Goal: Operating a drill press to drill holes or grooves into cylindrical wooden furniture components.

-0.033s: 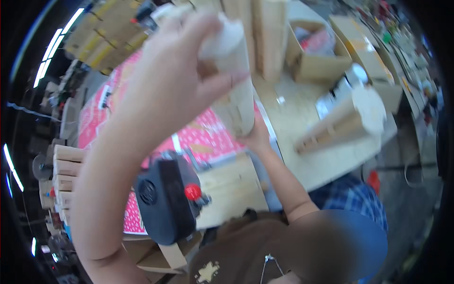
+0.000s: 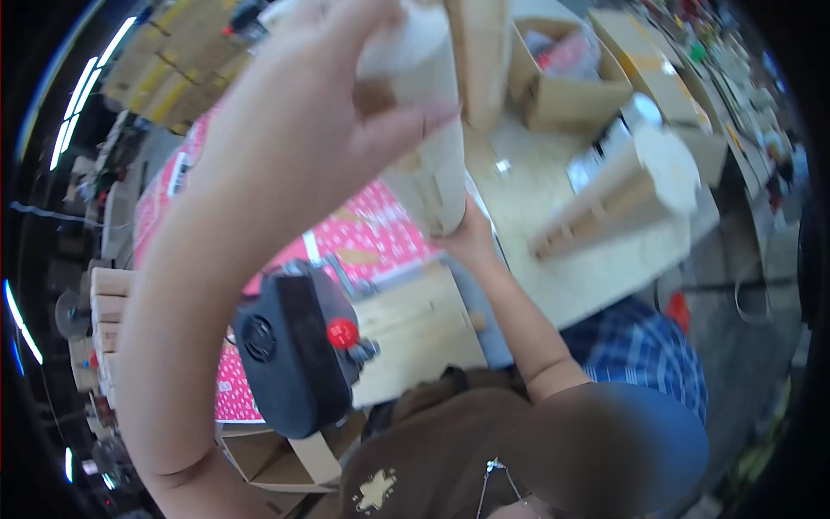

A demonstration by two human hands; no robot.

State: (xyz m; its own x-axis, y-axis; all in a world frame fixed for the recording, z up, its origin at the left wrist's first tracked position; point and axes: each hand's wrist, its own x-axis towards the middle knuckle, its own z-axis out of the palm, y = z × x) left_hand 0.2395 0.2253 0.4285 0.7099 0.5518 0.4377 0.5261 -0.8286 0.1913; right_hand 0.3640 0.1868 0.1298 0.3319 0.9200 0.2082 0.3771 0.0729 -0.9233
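Filling the upper view, left hand [image 2: 303, 121] raised, fingers curled round the top of a pale wooden piece [image 2: 428, 138], thumb pressed across it. Right hand [image 2: 467, 238] grips the piece's lower end from beneath. Below: black power tool [image 2: 294, 350] on light workbench [image 2: 571, 259], red knob [image 2: 342, 333].

Plywood bench [image 2: 553, 268] w/ cardboard box [image 2: 566, 91], red patterned sheet [image 2: 380, 229], black machine [image 2: 290, 350].

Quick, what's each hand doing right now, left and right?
Left hand: closed around the top of a pale, upright wooden block.
Right hand: at that block's lower end, mostly hidden; grip cannot be told.
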